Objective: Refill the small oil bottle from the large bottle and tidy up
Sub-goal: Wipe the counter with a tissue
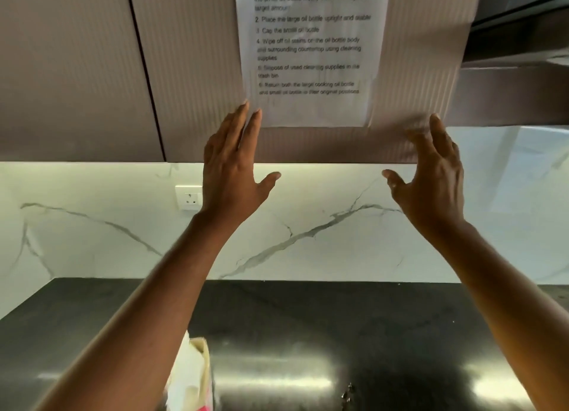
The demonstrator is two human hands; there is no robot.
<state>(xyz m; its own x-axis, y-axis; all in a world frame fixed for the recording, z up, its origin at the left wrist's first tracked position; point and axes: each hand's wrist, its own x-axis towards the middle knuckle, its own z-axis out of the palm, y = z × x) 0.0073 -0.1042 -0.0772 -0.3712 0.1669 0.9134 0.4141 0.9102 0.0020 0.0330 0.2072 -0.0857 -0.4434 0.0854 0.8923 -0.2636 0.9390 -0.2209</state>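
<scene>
Two bare hands reach up to a printed instruction sheet (311, 53) on a ribbed cupboard door (197, 71). The left hand (232, 167), fingers spread and holding nothing, touches the sheet's lower left corner. The right hand (431, 176), loosely spread and empty, is near the lower right corner. No oil bottle is visible. A tissue box (194, 376) sits at the worktop's (338, 333) front edge.

- Both bare forearms rise from the lower corners of the frame toward its upper middle, wrists straight.
- The left hand (232, 167) is seen from the back, palm forward, fingers stretched up and close together, thumb spread out to the right.
- The right hand (431, 176) is raised level with it, fingers slightly curled and blurred, thumb pointing left.
- Neither hand has a grip on anything.
</scene>
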